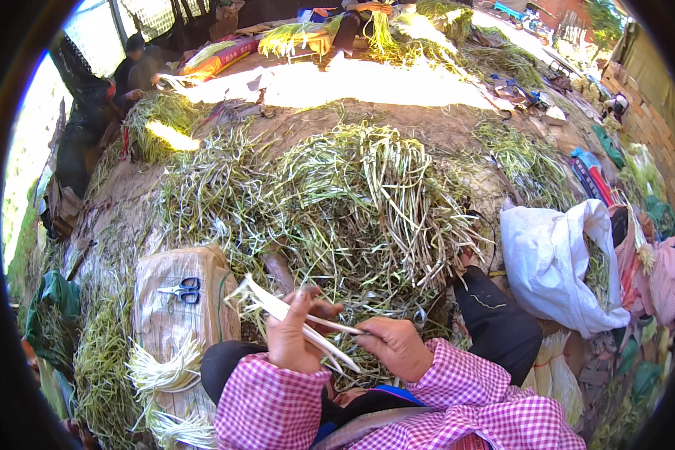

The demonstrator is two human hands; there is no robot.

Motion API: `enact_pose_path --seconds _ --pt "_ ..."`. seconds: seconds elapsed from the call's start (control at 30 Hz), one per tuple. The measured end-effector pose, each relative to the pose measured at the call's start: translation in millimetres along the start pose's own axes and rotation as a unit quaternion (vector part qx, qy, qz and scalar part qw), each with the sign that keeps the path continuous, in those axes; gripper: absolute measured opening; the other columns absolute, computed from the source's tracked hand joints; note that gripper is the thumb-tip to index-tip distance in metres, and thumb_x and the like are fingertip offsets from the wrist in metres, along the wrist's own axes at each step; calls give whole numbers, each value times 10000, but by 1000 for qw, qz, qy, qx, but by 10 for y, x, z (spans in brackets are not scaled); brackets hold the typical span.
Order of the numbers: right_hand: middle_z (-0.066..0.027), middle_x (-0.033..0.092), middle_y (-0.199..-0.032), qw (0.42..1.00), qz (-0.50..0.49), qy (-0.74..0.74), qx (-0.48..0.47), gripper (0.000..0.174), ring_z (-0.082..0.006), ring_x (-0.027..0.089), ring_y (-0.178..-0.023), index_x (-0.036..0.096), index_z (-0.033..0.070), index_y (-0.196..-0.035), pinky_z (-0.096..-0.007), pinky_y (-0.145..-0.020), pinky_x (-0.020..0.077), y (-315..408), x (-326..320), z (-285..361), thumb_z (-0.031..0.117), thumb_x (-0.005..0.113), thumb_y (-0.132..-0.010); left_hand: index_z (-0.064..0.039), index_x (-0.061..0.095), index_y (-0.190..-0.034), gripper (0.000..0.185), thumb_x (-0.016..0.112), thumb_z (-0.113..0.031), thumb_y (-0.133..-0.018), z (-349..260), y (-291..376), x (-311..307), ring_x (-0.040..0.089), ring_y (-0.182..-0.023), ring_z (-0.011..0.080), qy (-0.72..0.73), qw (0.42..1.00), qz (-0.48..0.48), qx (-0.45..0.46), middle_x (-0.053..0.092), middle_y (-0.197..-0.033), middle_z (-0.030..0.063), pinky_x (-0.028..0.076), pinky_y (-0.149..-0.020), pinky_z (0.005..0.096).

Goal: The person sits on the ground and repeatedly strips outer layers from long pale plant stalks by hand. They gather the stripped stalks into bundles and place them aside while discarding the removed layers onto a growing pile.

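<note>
My left hand (296, 332) grips a few pale, peeled plant stalks (271, 304), their leafy ends pointing up and left. My right hand (396, 346) pinches the end of one thin stalk that stretches from the left hand. Beyond my hands a big heap of long greenish stalks (337, 197) covers the ground. At my left, a pair of scissors with dark handles (188, 290) lies on a block wrapped in woven plastic (157, 326). Bundles of white peeled stalks (166, 365) rest at the near end of that block.
A white woven sack (551, 259) stands open on the right with stalks inside. Bundled pale stalks (551, 365) lie below it. Discarded strips (104, 360) cover the ground at left. One person (138, 67) sits at far left, and another person's hands (374, 8) hold stalks at the top.
</note>
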State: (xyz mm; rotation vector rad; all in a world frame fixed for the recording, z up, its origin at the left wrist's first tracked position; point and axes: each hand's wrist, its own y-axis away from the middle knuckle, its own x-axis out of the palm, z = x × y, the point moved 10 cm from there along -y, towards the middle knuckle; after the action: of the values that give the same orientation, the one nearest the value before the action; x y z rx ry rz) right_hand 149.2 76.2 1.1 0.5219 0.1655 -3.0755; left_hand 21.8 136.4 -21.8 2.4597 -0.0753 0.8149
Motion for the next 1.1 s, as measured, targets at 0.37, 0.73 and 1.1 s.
enact_pose_path --seconds 0.37,0.73,1.1 --pt "-179 592 -968 942 -115 236 211 260 -188 576 -731 550 -42 -1069 -285 -648 493 -861 -425 -1518 121 504 -873 -8 484 -978 287 427 -285 -932 -290 41 -107 433 -419 130 110 993 -26 43 339 -459 -17 310 -318 246" --pt "-208 591 -1038 901 -187 216 326 439 -345 575 -951 459 -13 -1165 -395 -828 452 -1429 -749 -2162 105 622 -775 5 509 -986 267 413 -240 -937 -301 -9 -78 460 -459 162 81 995 -2 60 363 -476 14 342 -308 273" --pt "-204 305 -1347 918 -12 260 299 531 -319 435 -1160 316 69 -1339 -396 -989 364 -1588 -462 -1957 110 525 -853 22 494 -991 239 437 -199 -923 -129 93 50 478 -475 171 69 997 25 34 394 -503 31 349 -323 271"
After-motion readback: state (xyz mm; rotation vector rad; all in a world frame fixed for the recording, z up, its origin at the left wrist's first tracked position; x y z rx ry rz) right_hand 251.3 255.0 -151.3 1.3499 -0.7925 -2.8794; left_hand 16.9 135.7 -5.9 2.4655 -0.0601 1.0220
